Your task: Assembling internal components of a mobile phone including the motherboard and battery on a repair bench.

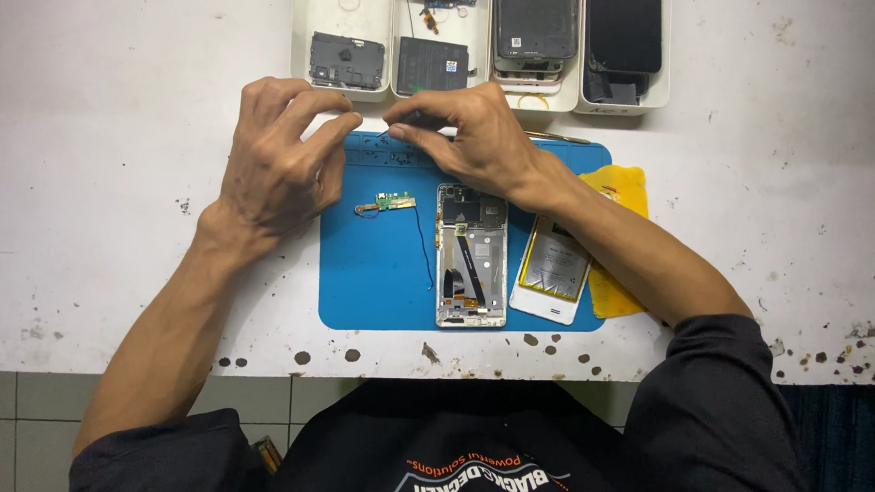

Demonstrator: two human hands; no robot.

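Blue matting [376, 283] covers the middle of the white table [93, 158], and both hands meet over its upper edge. The right hand [468, 138] pinches something very small and thin between thumb and forefinger at the centre top of the frame; it looks like a tiny screw or a fine tool tip, too small to tell which. Its grip is narrow and closed on that small part [384, 131]. The left hand [277, 158] hovers just beside it with fingers curled and spread, holding nothing that shows.

Such a small part is likely very light and slippery, easy to drop or lose, so a fingertip pinch suits it. It seems to point left, toward the left hand.

Below the hands, on the mat, lies an opened phone frame [471, 258], its long axis running top to bottom of the frame. It is probably stiff but fragile inside, best held by its side edges. Left of it sits a small green circuit board [392, 203] with a thin black wire [425, 245] trailing toward the phone. Right of the phone lies a flat battery [553, 267] on a yellow sheet [625, 191]. White trays [344, 22] of phone parts line the upper middle.
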